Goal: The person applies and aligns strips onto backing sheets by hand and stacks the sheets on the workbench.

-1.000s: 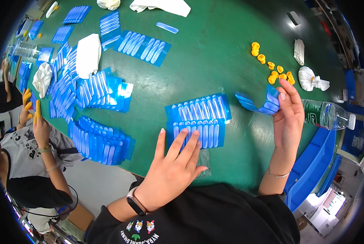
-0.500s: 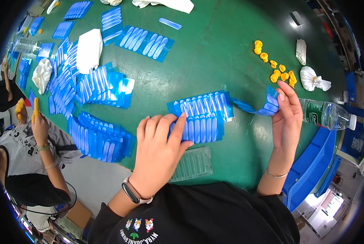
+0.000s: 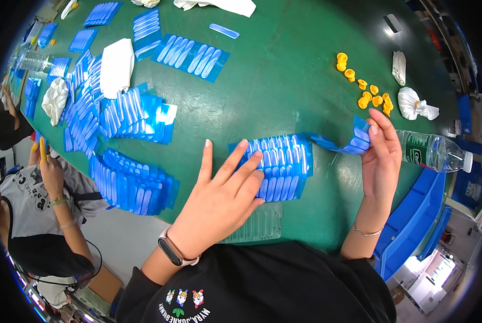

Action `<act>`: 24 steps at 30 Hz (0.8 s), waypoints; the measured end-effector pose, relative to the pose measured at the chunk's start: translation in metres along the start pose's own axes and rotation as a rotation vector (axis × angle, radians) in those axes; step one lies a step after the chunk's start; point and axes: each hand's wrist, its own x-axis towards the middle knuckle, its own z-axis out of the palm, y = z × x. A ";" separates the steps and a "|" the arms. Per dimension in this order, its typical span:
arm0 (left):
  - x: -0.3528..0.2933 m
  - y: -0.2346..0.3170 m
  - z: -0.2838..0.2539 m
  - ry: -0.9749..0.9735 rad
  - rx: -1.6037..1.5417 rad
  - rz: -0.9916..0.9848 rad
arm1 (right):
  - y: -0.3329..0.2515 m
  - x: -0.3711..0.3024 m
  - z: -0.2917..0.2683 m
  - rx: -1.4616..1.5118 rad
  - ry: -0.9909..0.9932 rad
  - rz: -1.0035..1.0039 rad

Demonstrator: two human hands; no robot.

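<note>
Fingers spread, my left hand [image 3: 219, 194] rests against the left side of a stack of blue film sheets [image 3: 284, 161] with rows of clear oblong strips. Pinched between the thumb and fingers of my right hand [image 3: 381, 137] is a curled piece of blue film [image 3: 356, 141], its thin tail reaching toward the stack's right side. Whether that tail touches the stack I cannot tell. Partly under my left forearm's side and the stack's near edge lies a clear ribbed plastic tray [image 3: 259, 223].
Piles of blue strip sheets [image 3: 136, 180] cover the left, with a white cloth [image 3: 117, 67] among them. Yellow finger cots [image 3: 377, 100] lie at right, near a knotted white bundle [image 3: 413, 105], a plastic bottle [image 3: 435, 151] and blue bins [image 3: 413, 215]. A co-worker's hand [image 3: 51, 175] wears yellow cots.
The stack of blue sheets has shifted slightly right and toward me. My left hand's fingers have spread and straightened. My right hand stays nearly still with its film piece.
</note>
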 end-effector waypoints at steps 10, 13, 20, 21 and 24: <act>-0.003 0.000 0.006 0.032 -0.120 0.072 | 0.004 0.003 -0.005 -0.022 -0.026 0.013; -0.002 -0.001 0.006 0.036 -0.099 0.078 | 0.004 0.002 -0.007 -0.032 -0.017 0.013; 0.002 -0.008 -0.004 0.239 -0.385 -0.085 | 0.001 0.001 -0.013 -0.029 0.003 0.002; 0.000 -0.009 -0.008 0.271 -0.486 -0.175 | 0.000 0.001 -0.014 -0.025 0.006 0.002; -0.010 -0.011 -0.018 0.341 -0.743 -0.497 | 0.000 0.001 -0.016 -0.020 0.008 0.006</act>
